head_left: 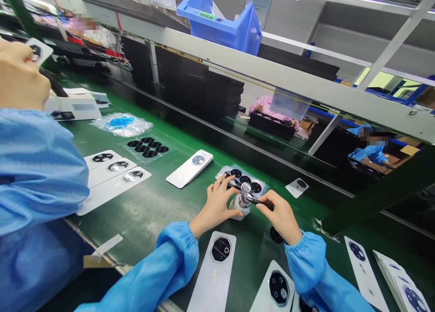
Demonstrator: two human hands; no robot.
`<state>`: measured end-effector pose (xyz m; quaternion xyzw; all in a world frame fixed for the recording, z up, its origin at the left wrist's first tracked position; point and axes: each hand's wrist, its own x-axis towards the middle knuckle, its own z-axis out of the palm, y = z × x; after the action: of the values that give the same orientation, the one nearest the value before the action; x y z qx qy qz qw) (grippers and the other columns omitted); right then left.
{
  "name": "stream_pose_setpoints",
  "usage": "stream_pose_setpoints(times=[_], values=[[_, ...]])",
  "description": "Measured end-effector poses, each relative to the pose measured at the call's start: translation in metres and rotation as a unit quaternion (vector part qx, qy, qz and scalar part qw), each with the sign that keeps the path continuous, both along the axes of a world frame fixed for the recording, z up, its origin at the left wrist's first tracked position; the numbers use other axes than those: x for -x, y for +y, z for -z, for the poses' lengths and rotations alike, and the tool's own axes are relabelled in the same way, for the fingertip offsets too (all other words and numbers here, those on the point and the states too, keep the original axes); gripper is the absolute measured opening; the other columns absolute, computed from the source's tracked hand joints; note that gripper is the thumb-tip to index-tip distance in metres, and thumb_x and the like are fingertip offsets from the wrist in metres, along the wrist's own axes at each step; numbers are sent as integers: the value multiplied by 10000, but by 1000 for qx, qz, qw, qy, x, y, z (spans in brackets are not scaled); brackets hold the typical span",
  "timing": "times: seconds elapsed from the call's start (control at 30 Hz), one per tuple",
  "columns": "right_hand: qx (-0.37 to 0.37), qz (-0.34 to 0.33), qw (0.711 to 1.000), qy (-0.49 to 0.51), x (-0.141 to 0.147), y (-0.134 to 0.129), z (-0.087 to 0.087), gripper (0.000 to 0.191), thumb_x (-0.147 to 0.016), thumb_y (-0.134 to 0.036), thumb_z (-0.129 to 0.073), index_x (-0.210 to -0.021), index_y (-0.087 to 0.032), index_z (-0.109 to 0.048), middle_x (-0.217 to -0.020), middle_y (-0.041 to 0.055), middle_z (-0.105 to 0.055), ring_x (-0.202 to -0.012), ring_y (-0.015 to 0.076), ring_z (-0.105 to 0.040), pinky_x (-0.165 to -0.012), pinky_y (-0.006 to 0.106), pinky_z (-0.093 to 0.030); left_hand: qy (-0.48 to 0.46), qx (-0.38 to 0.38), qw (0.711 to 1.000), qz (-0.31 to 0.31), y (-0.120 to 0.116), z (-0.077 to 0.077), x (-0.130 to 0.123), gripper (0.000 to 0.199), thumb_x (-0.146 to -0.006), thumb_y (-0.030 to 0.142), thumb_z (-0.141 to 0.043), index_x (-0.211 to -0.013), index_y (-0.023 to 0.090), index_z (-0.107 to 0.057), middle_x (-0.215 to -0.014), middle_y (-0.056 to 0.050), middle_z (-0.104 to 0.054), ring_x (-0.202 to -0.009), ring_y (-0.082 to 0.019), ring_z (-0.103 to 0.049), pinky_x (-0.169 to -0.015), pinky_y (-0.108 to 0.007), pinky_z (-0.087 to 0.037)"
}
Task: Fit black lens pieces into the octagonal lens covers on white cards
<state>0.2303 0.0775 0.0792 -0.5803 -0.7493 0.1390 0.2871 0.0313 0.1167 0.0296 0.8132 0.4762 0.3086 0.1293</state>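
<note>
Green worktop [152,221] crosses the frame on a slant, with a pale shelf beam [288,75] above it and a blue bin [217,31] at top centre. Two people in the background, one in pink [268,109] and one in blue [374,153], sit at right of centre and at far right.

Just right of centre stands the small jar [240,213], its metal collar [244,200] uppermost and a round metal lid [246,188] raised above it. Your left hand [215,201] curves around the jar's left side, fingers spread, thumb low beside the body; you cannot tell whether they grip it. Your right hand [280,212] pinches a slender dark tool [267,204] between thumb and fingers, its tip at the collar.

Behind the jar lies a sheet of black discs [245,180]; to its left, at mid-frame, rests a white panel stack [185,170]. Below your hands, at bottom centre, lie two pale panels [214,280] with black camera discs; further panels [397,275] lean together at lower right. At left, three panels [112,189] overlap near a co-worker's sleeve [37,176]; that co-worker's hand [22,76] holds another small panel [41,52].
</note>
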Motion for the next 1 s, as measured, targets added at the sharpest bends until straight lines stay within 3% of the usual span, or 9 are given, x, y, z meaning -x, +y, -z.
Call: stream_pose_setpoints(times=[0.3,0.57,0.67,0.73,0.87,1.0], values=[[4,-3,1000,17,3,4,3,71,-793,-244,-548,-735,-227,-584,-752,-20,-588,-695,163,-547,-642,267,-388,10,18,1000,-3,2,1,2,463,-624,427,-789,-1006,251,-594,-1442,-93,-351,-1348,-392,-192,-987,-557,-258],[-4,8,998,66,2,-12,-10,112,-821,-310,-546,-798,-215,-602,-806,4,-592,-737,171,-542,-687,279,-414,36,69,997,1,0,-4,13,566,-697,429,-735,-1177,241,-502,-1388,-106,-382,-1304,-359,-252,-992,-513,-265],[-5,17,997,72,-3,-27,-12,125,-830,-319,-544,-806,-212,-605,-788,6,-576,-703,166,-521,-653,275,-409,60,98,993,41,-19,-11,31,478,-736,400,-692,-1127,220,-486,-1212,-90,-502,-1172,-304,-395,-932,-436,-327],[2,24,997,75,-6,-38,-10,135,-837,-327,-545,-810,-211,-608,-773,6,-566,-672,160,-507,-629,274,-406,90,130,983,96,-36,-13,41,450,-683,397,-730,-1032,218,-509,-1088,-56,-548,-1054,-274,-462,-868,-384,-361],[29,26,996,79,-12,-52,-3,167,-851,-357,-540,-808,-209,-605,-757,9,-561,-656,163,-517,-602,280,-410,145,181,961,150,-58,-9,43,579,-562,350,-811,-1010,174,-488,-1067,-73,-538,-1008,-287,-457,-847,-388,-342],[38,21,997,66,-14,-60,4,158,-855,-350,-541,-804,-214,-605,-770,3,-570,-659,158,-524,-598,276,-408,172,218,947,162,-55,-5,31,620,-492,274,-845,-968,154,-467,-1037,-80,-511,-999,-303,-431,-840,-396,-326]])
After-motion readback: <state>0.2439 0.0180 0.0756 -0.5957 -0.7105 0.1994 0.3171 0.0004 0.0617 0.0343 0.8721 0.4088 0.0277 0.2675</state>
